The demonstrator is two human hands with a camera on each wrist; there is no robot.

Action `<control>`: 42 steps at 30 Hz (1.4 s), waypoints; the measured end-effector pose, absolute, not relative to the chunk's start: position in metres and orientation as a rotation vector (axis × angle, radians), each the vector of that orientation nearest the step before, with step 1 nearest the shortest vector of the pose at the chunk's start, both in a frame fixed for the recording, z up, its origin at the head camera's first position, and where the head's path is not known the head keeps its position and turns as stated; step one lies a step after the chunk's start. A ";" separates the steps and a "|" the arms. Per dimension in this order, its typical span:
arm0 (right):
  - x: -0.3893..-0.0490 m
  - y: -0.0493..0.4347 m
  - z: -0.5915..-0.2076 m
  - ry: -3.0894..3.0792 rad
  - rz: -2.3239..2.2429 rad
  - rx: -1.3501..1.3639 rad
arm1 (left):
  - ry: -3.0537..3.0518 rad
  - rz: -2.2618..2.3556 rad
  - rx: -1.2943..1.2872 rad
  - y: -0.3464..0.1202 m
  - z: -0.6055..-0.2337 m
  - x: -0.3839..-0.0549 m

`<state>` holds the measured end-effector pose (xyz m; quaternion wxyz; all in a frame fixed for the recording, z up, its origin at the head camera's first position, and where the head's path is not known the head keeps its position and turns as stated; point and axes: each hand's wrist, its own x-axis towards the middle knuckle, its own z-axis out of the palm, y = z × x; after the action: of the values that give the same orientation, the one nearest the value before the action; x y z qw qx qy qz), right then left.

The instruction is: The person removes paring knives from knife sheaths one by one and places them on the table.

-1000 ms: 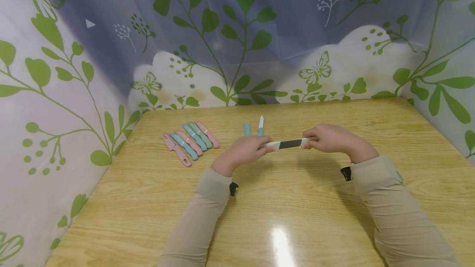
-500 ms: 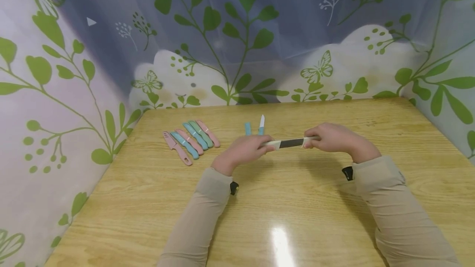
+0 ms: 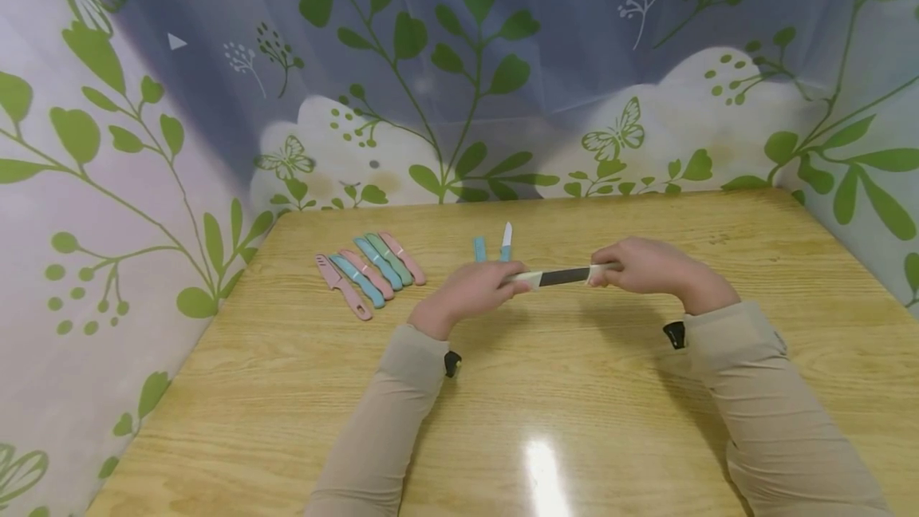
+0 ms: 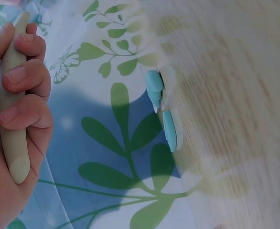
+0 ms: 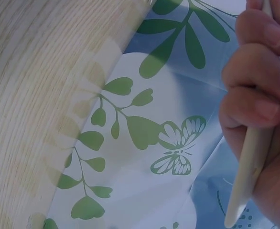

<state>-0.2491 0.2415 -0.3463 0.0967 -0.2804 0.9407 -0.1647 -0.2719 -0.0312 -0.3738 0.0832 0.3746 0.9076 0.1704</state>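
Note:
Between my two hands, above the table, is a knife with a dark blade [image 3: 563, 277]. My left hand [image 3: 470, 294] grips its pale cream-green handle [image 4: 15, 148], with the fingers curled round it. At the other end, my right hand [image 3: 642, 270] holds a cream sheath [image 5: 247, 176] that covers the tip end of the blade. A stretch of blade shows bare between handle and sheath. Beyond my left hand lie a small blue knife [image 3: 506, 238] with a bare white blade and, beside it, a blue sheath [image 3: 479, 249]; my hand partly hides the knife's handle.
Several sheathed knives [image 3: 388, 262] in pink, blue and green lie in a slanted row at the left of the wooden table [image 3: 546, 389]. A pink one [image 3: 345, 286] with a slotted sheath is nearest. A leaf-patterned cloth [image 3: 502, 118] hangs along the table's back and sides.
My right hand has shifted very slightly right with the sheath, and a little more of the dark blade shows. My left hand has hardly moved.

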 end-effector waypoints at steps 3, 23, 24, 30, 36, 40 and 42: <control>-0.249 0.242 -0.346 2.780 -0.492 -0.820 | 2.711 0.509 1.132 -0.031 -0.375 -0.273; -0.251 0.244 -0.346 2.772 -0.504 -0.775 | 2.720 0.487 1.130 -0.032 -0.373 -0.273; -0.251 0.244 -0.346 2.771 -0.504 -0.772 | 2.720 0.486 1.130 -0.032 -0.373 -0.273; -0.252 0.246 -0.347 2.767 -0.503 -0.790 | 2.726 0.487 1.114 -0.033 -0.374 -0.274; -0.253 0.247 -0.346 2.767 -0.501 -0.771 | 2.735 0.479 1.114 -0.033 -0.374 -0.275; -0.252 0.247 -0.346 2.764 -0.505 -0.767 | 2.736 0.472 1.125 -0.033 -0.374 -0.275; -0.251 0.247 -0.345 2.762 -0.508 -0.765 | 2.736 0.472 1.128 -0.033 -0.374 -0.275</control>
<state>-0.2512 0.2466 -0.3453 0.1155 -0.2610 0.9426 -0.1733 -0.2752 -0.0333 -0.3743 0.0722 0.3752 0.9106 0.1572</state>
